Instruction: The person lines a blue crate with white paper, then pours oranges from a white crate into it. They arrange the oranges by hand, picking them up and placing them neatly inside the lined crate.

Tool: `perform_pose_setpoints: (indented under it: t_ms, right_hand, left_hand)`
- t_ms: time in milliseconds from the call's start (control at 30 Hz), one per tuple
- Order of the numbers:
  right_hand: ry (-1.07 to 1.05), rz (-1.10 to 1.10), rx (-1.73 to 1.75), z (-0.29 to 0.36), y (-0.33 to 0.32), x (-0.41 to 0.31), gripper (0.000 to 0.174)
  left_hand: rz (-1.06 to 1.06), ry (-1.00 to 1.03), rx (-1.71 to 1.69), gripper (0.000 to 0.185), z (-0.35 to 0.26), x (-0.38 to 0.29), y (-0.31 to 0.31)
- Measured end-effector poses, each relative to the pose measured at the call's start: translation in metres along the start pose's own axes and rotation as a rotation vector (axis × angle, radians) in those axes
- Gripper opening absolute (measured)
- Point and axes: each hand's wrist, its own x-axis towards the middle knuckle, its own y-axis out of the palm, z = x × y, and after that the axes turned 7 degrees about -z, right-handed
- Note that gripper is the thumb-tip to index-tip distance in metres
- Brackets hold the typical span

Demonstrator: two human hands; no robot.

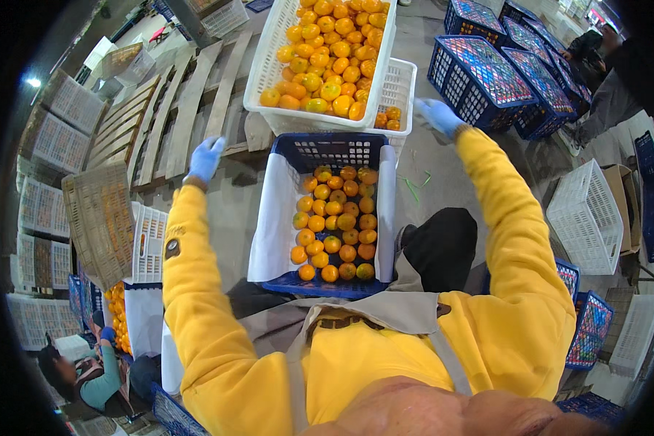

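My left hand (206, 159), in a blue glove, is held out to the left beside the wooden pallet, with nothing seen in it. Out to the right, my right hand (440, 115), also gloved in blue and blurred, has its fingers extended near the white crate's corner; no fruit shows in it. Between my knees sits a blue plastic crate (329, 143) with white paper liner (272, 218) folded over both long sides. Rows of orange mandarins (332, 223) lie inside it. Beyond it, a large white crate (253, 90) is heaped with mandarins (332, 54), some yellowish-green.
A smaller white crate (406, 82) holds a few mandarins. Wooden pallets (191, 109) are at left, near stacked crates (60, 158). Netted blue crates (474, 71) stand at right near a person (599, 71). Another person (101, 376) sits at lower left. Green scraps (414, 186) lie on the floor.
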Motion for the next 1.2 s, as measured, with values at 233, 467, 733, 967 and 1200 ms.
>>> perform_pose_setpoints:
  t_ms: [233,467,733,967,1200]
  right_hand:
    - [-0.09,-0.426,0.019,0.131,0.07,0.104,0.084]
    - [-0.936,-1.146,-0.693,0.259,-0.03,0.228,0.045]
    - [-0.392,-0.479,-0.975,0.322,-0.03,0.301,0.055]
    - [-0.646,-0.589,-1.205,0.297,-0.062,0.346,0.029]
    - [-0.784,-0.674,-1.487,0.272,-0.089,0.353,0.025]
  left_hand:
    - [0.001,-0.242,-0.005,0.082,-0.056,0.113,0.075]
    - [-0.03,-0.166,0.169,0.062,-0.056,0.198,0.128]
    - [-0.251,-0.102,0.252,0.056,-0.036,0.189,0.146]
    - [-0.14,-0.074,0.205,0.048,-0.034,0.216,0.136]
    - [-0.294,-0.028,0.05,0.051,0.003,0.23,0.188]
